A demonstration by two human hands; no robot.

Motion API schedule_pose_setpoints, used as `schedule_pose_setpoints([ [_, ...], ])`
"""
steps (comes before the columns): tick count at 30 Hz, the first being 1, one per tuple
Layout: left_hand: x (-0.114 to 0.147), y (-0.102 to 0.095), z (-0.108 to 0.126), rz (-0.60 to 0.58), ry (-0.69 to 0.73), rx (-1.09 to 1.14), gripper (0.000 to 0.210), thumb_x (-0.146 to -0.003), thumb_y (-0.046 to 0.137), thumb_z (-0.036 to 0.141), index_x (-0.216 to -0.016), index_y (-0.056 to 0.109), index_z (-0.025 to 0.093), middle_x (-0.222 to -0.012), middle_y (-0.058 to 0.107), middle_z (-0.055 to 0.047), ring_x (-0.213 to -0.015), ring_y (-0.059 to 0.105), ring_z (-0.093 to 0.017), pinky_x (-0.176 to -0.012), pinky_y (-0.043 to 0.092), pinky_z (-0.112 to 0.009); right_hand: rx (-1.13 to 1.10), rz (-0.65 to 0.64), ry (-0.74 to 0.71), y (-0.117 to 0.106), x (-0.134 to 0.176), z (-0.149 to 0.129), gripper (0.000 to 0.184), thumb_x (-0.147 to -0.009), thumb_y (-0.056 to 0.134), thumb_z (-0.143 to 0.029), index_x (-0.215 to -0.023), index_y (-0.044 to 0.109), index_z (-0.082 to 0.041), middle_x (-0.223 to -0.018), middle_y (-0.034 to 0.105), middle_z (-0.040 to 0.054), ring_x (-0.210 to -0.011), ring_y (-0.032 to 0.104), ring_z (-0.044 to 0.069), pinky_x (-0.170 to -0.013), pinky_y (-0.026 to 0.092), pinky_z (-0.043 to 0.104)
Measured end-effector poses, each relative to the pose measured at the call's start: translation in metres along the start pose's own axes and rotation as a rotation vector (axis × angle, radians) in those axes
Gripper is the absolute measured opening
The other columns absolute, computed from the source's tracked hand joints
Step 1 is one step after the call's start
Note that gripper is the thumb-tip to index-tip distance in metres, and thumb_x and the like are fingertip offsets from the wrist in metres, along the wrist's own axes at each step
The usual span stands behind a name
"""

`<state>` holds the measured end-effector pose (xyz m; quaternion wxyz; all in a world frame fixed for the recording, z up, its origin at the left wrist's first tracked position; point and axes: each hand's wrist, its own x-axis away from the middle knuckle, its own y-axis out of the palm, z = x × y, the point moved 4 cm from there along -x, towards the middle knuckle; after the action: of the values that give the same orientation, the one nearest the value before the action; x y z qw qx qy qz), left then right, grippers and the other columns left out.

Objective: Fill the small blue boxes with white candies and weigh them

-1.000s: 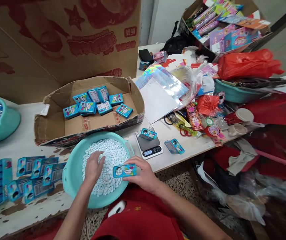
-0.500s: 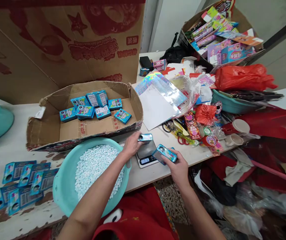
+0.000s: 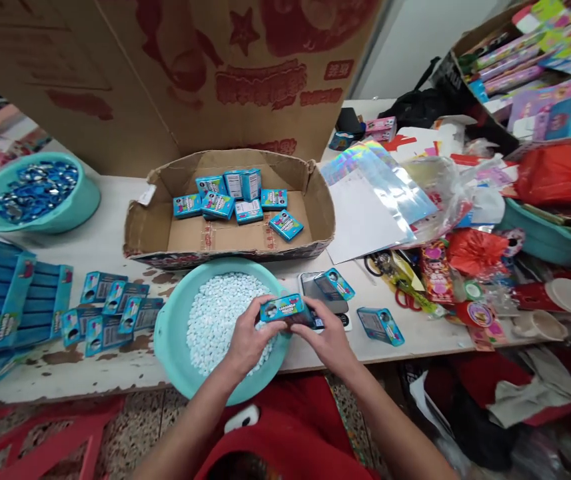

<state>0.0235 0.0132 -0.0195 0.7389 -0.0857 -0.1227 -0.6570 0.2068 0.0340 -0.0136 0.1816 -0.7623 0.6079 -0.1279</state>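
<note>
Both of my hands grip one small blue candy box (image 3: pixel 282 308) with a printed label, above the right rim of a turquoise basin (image 3: pixel 165 333). My left hand (image 3: pixel 250 337) pinches its left end; my right hand (image 3: pixel 329 333) closes on the right end. White pillow-shaped candies (image 3: pixel 215 320) fill much of the basin. Just beyond my right hand is a small digital scale (image 3: pixel 308 285), partly covered by another blue box (image 3: pixel 336 285). A further blue box (image 3: pixel 381 325) rests on the table to the right of the scale.
Behind the basin, a cut-down cardboard box (image 3: pixel 230 243) contains several blue boxes. More boxes (image 3: pixel 115 307) and stacked blue cartons (image 3: pixel 12 300) lie left, near a basin of blue wrapped pieces (image 3: pixel 72 207). Silvery sheets (image 3: pixel 380 200), scissors (image 3: pixel 408 300) and clutter cover the right side.
My hands have come together on one box, over the basin's edge. One blue box now sits on the scale and another on the table beside it. The view has swung left.
</note>
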Motion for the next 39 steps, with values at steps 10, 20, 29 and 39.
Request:
schedule_pose_setpoints([
  [10, 0.006, -0.046, -0.012, 0.289, -0.251, 0.748, 0.042, -0.076, 0.062, 0.053, -0.078, 0.067, 0.012, -0.079, 0.065, -0.008, -0.078, 0.061, -0.018, -0.074, 0.048, -0.029, 0.041, -0.15, 0.031, 0.061, -0.001, -0.03, 0.034, -0.072, 0.073, -0.041, -0.097, 0.063, -0.021, -0.091, 0.064, 0.0038, -0.084, 0.059, 0.022, -0.075, 0.048, 0.032],
  [20, 0.014, -0.07, -0.02, 0.056, -0.238, 0.643, 0.026, -0.066, 0.073, 0.023, -0.09, 0.068, 0.014, -0.092, 0.066, -0.007, -0.082, 0.06, -0.015, -0.076, 0.044, -0.025, 0.055, -0.174, 0.063, 0.079, 0.002, -0.024, 0.038, -0.072, 0.073, -0.044, -0.099, 0.062, -0.02, -0.093, 0.064, 0.0045, -0.086, 0.059, 0.023, -0.079, 0.047, 0.035],
  [29, 0.004, -0.1, -0.034, 0.16, -0.069, 0.07, 0.024, -0.072, 0.065, 0.029, -0.092, 0.068, 0.017, -0.104, 0.066, -0.01, -0.105, 0.057, -0.026, -0.096, 0.039, -0.041, 0.031, -0.126, 0.046, 0.077, 0.006, -0.016, 0.036, -0.073, 0.073, -0.041, -0.101, 0.062, -0.021, -0.095, 0.063, 0.0052, -0.09, 0.059, 0.024, -0.081, 0.047, 0.036],
  [39, 0.037, -0.089, 0.034, -0.127, 0.101, -0.465, 0.039, -0.073, 0.067, 0.034, -0.11, 0.061, 0.023, -0.109, 0.063, -0.004, -0.101, 0.057, -0.021, -0.091, 0.044, -0.032, -0.405, -0.257, 0.183, 0.11, 0.015, -0.008, 0.052, -0.072, 0.074, -0.038, -0.118, 0.052, -0.026, -0.119, 0.058, 0.007, -0.11, 0.055, 0.027, -0.095, 0.044, 0.044],
])
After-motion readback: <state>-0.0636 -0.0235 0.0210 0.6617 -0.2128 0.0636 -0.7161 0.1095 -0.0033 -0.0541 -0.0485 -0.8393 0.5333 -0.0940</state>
